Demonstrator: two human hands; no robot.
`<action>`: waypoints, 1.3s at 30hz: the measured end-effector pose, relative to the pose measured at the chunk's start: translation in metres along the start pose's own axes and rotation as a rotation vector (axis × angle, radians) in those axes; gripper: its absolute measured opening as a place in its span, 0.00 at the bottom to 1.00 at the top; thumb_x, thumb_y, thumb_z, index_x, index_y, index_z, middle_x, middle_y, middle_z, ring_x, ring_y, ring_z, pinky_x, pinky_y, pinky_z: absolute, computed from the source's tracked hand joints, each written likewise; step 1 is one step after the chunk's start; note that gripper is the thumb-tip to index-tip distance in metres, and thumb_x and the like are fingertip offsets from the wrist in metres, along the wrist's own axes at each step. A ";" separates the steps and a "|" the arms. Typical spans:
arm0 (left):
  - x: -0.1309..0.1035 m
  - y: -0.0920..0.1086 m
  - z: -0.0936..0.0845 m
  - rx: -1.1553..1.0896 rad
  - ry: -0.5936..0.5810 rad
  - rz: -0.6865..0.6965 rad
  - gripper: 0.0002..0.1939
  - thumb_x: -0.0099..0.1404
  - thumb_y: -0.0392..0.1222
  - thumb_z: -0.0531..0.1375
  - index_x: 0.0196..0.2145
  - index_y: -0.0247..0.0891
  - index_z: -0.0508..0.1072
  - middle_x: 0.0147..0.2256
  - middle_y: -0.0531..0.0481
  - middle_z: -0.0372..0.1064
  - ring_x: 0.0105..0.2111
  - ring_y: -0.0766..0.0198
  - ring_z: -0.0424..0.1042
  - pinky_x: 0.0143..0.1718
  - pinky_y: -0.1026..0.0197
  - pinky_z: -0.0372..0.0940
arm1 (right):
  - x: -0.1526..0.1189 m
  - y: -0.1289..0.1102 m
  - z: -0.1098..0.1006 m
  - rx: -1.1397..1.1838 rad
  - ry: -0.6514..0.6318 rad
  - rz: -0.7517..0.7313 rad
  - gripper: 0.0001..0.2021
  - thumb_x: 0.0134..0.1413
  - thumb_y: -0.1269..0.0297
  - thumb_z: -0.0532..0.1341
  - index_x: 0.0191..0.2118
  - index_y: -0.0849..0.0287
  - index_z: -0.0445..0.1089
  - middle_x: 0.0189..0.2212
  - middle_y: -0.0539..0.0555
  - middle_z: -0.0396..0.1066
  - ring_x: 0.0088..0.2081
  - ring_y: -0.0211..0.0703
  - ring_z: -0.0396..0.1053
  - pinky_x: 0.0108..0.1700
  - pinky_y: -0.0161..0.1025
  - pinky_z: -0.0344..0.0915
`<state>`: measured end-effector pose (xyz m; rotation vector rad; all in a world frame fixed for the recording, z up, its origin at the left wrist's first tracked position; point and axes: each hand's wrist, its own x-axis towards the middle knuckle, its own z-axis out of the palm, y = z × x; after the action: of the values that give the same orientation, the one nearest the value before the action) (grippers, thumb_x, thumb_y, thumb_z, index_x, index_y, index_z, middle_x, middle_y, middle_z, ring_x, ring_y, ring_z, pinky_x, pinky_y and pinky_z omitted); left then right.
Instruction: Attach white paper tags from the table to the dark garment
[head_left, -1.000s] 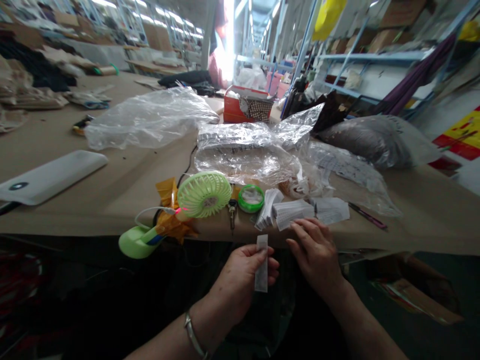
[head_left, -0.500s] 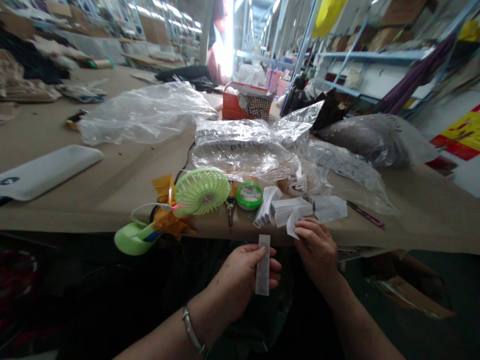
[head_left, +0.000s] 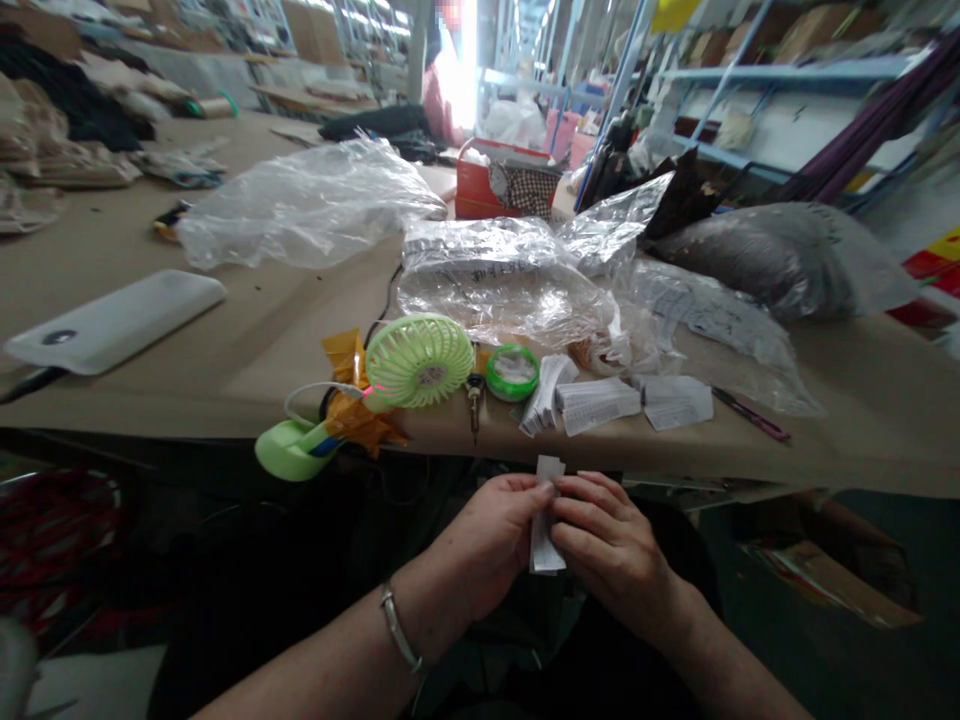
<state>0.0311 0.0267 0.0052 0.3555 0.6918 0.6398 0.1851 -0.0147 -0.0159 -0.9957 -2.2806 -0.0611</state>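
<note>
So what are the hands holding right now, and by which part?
Both the left hand and right hand pinch white paper labels by their long side edges, below the table edge.

Strong white glare from far end of aisle, blown out. Table (head_left: 225, 350) evenly lit, soft shadows. Sheen on clear plastic bags (head_left: 315, 205). Space under table edge dark. Wide-angle bending at edges; shelving (head_left: 750, 80) at right slanted, smeared. Corners blurred.
</note>
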 end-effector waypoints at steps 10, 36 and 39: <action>0.000 0.001 -0.002 0.187 0.165 -0.076 0.05 0.63 0.36 0.58 0.34 0.29 0.71 0.24 0.44 0.73 0.22 0.63 0.72 0.26 0.61 0.68 | -0.026 0.054 -0.026 -0.408 0.173 0.428 0.22 0.58 0.63 0.57 0.57 0.63 0.59 0.50 0.65 0.66 0.56 0.57 0.60 0.54 0.57 0.61; -0.007 -0.002 -0.013 -0.008 0.174 0.039 0.02 0.54 0.31 0.63 0.26 0.29 0.73 0.23 0.48 0.70 0.20 0.70 0.67 0.21 0.69 0.59 | 0.006 -0.027 0.018 0.061 0.093 0.044 0.08 0.57 0.74 0.56 0.38 0.58 0.72 0.36 0.54 0.76 0.47 0.45 0.70 0.52 0.49 0.65; -0.010 -0.003 -0.018 -0.019 0.218 0.040 0.01 0.54 0.31 0.62 0.27 0.30 0.73 0.23 0.49 0.70 0.20 0.70 0.68 0.20 0.69 0.58 | 0.006 -0.026 0.024 0.082 0.057 0.000 0.08 0.57 0.74 0.57 0.38 0.59 0.72 0.36 0.54 0.76 0.48 0.45 0.70 0.53 0.49 0.64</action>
<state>0.0145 0.0197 -0.0046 0.2851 0.8879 0.7298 0.1522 -0.0226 -0.0262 -0.9396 -2.2129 0.0036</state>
